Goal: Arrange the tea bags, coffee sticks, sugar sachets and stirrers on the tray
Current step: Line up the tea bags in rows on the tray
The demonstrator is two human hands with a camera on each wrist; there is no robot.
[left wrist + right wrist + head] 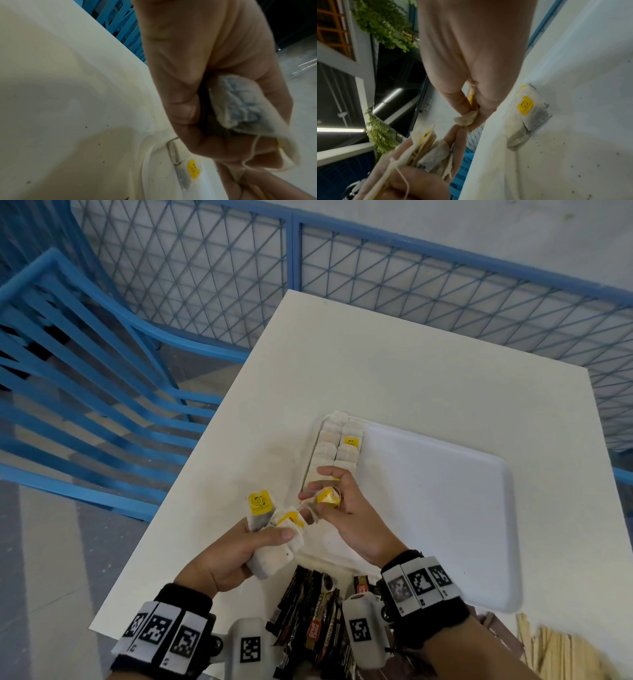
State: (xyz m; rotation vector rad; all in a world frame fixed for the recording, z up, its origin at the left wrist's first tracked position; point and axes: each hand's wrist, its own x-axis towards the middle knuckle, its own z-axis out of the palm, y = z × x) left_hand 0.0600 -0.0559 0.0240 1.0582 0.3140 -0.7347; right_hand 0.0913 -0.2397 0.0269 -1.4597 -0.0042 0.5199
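My left hand (239, 546) grips a bunch of tea bags (274, 537) with yellow tags, just left of the white tray (445, 508); its fingers wrap a bag (240, 102) in the left wrist view. My right hand (337, 501) pinches a single tea bag (327, 497) by its yellow tag, held above the tray's near left corner; the pinch on that tea bag (467, 119) shows in the right wrist view. Two rows of tea bags (337, 446) lie along the tray's left edge, also seen as stacked tea bags (523, 112).
Dark coffee sticks (315, 618) lie in a heap at the table's near edge between my wrists. Wooden stirrers (555, 648) sit at the lower right. A blue chair (85, 371) stands left of the white table (376, 364), and a blue mesh fence (376, 278) runs behind.
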